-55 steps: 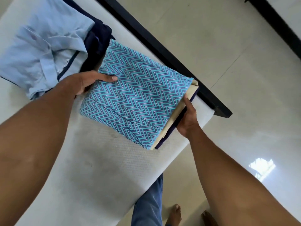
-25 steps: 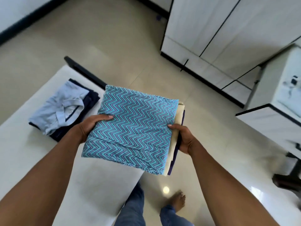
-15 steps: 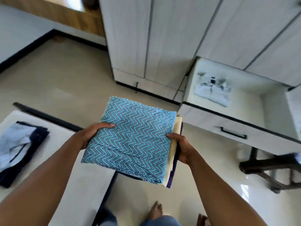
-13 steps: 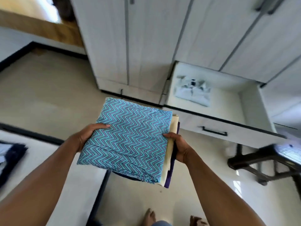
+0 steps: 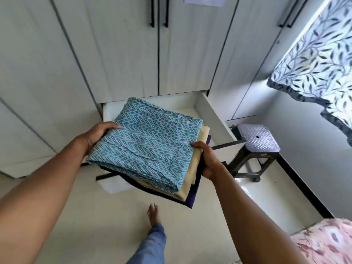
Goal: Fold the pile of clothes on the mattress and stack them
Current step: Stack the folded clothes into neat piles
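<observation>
stack of folded clothes [image 5: 146, 141] held in the air over the open drawer [image 5: 211, 115] | left hand [image 5: 99, 133] and right hand [image 5: 207, 159] each pinching a side edge | soft, floppy, probably light (layers could slide) so support underneath

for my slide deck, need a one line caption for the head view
Left hand and right hand hold a stack of folded clothes at an open drawer.

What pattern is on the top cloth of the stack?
Teal-and-purple zigzag stripes on the top cloth, seen in the head view.
</observation>
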`<state>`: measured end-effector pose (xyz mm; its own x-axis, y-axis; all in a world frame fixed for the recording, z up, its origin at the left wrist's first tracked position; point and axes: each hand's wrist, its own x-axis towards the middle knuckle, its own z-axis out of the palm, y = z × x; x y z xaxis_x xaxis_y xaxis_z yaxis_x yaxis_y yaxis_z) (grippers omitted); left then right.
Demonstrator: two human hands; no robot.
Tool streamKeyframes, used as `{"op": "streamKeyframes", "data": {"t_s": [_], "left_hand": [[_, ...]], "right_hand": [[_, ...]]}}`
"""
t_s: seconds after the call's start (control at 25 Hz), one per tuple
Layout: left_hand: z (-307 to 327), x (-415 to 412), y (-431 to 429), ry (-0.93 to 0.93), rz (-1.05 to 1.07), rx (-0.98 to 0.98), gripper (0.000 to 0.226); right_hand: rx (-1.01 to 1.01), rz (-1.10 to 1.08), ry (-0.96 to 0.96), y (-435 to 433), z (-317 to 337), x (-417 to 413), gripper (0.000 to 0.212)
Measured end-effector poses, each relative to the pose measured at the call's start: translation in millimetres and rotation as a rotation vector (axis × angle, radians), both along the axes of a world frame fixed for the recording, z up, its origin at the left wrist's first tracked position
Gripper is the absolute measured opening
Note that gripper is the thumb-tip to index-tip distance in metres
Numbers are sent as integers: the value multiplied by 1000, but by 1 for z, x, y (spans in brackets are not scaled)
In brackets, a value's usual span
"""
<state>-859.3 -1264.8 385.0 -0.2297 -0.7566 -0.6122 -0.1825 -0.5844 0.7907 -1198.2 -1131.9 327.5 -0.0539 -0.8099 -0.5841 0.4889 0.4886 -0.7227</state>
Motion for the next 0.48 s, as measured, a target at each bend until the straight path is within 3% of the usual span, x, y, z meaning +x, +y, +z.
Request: {"op": "streamKeyframes", "data": {"t_s": [0.2, 0.48], "left_hand": [[-7, -82, -169, -43, -208, 21, 36], [-28, -194, -338, -131, -547, 91, 49]], "right_hand": [[23, -177, -33, -105, -15, -44, 38], [188, -477, -146, -205, -66, -78, 54]]}}
